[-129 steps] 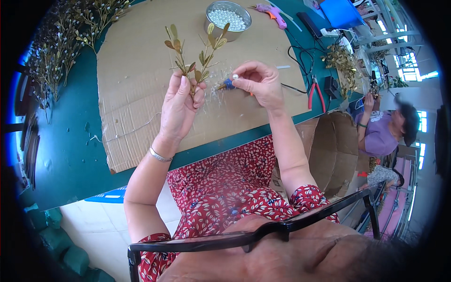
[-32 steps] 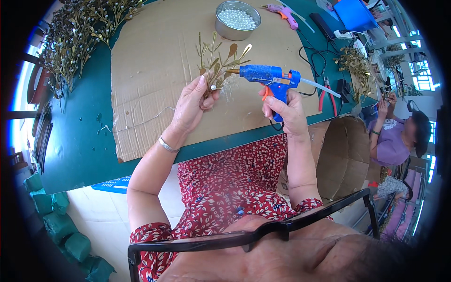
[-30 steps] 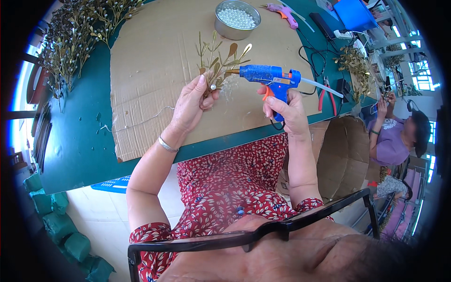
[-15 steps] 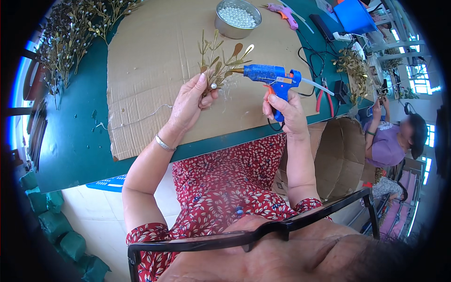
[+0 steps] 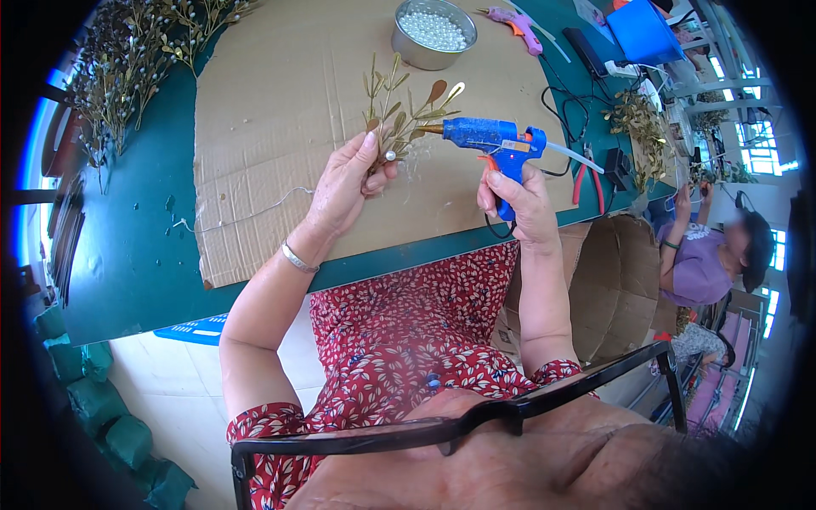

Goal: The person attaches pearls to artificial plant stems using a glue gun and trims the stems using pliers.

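My left hand [image 5: 347, 181] pinches a gold-leaved artificial sprig [image 5: 396, 109] by its stem, with a white pearl bead [image 5: 389, 155] at the fingertips. My right hand [image 5: 520, 195] grips the handle of a blue hot glue gun [image 5: 486, 136], finger on the orange trigger. Its nozzle points left and touches the sprig's leaves just above my left thumb. Both hands hover over a brown cardboard sheet [image 5: 272, 127] on the green table [image 5: 127, 263].
A metal bowl of white pearls [image 5: 435, 32] stands at the far edge of the cardboard. A pink glue gun [image 5: 520, 20], red pliers [image 5: 588, 177] and cables lie to the right. Piles of sprigs [image 5: 127, 59] fill the far left. Another person [image 5: 710, 259] sits at right beside a cardboard box [image 5: 616, 285].
Earlier my right hand held a small item at the sprig; since then it holds the glue gun. Over the last second the gun and sprig stayed nearly still, nozzle at the leaves.
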`<state>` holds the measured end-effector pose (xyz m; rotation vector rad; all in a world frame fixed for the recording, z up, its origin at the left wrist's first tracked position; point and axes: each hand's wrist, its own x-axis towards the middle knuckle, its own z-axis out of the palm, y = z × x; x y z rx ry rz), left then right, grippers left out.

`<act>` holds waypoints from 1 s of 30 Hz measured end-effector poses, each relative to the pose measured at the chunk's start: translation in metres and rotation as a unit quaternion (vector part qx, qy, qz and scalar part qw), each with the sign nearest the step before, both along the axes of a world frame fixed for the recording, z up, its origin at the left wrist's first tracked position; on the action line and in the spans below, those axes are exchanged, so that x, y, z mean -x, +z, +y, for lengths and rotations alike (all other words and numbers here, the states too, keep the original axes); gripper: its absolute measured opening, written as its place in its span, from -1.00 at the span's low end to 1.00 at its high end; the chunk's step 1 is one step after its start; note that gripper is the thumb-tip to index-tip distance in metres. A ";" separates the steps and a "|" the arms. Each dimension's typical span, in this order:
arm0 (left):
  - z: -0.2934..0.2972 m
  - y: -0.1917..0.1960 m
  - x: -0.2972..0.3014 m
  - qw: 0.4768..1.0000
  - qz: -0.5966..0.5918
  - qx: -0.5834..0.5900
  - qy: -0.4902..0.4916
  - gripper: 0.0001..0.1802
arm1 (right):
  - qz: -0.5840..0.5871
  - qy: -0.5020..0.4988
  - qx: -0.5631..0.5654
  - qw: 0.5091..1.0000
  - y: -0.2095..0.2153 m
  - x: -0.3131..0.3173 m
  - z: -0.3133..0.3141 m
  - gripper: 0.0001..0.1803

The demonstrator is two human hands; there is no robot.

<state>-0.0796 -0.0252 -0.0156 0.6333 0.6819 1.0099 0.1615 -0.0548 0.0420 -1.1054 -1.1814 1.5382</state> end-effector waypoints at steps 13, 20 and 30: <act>0.002 -0.003 0.001 0.999 0.033 -0.026 -0.008 -0.58 | -0.042 0.009 -0.004 0.999 0.005 -0.005 0.004 -0.80; 0.002 -0.003 0.001 0.999 0.035 -0.024 -0.011 -0.57 | -0.051 0.009 -0.008 0.999 0.004 -0.006 0.002 -0.80; 0.003 -0.002 0.000 0.999 0.035 -0.026 -0.011 -0.58 | -0.042 0.003 -0.003 0.999 0.002 -0.006 0.006 -0.81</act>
